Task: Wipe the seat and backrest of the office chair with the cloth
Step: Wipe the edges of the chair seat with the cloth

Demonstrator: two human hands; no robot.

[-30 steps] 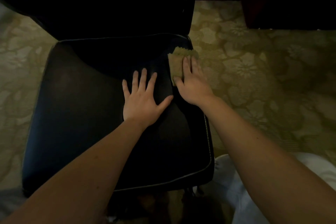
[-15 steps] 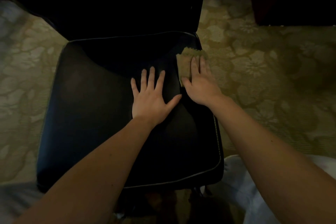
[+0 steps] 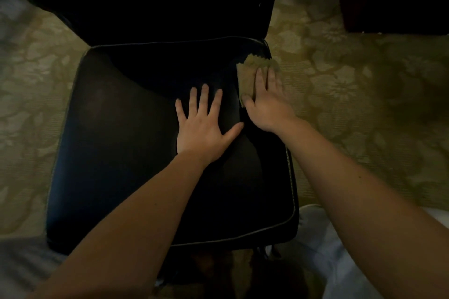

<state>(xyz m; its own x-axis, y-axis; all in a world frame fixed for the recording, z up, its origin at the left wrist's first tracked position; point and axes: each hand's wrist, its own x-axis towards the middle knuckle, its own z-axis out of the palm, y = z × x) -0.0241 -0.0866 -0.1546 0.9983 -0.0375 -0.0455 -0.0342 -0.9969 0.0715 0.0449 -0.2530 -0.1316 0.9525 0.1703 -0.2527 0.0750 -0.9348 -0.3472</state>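
Cloth [image 3: 252, 73] flat under right hand [image 3: 268, 107], fingers straight, at seat [image 3: 121, 153] rear-right corner. Left hand [image 3: 202, 131] splayed, bracing. Advise overlapping strokes, steady pressure.

Both bare forearms reach forward, angling toward each other. The left hand [image 3: 204, 128] lies palm down, fingers straight and spread, thumb pointing toward the right hand [image 3: 267, 107], which is also palm down, fingers straight and close together, just beside it

Cloth [image 3: 252, 73] on seat [image 3: 116, 153] rear-right corner, under right hand [image 3: 267, 107]; left hand [image 3: 202, 128] mid-seat.
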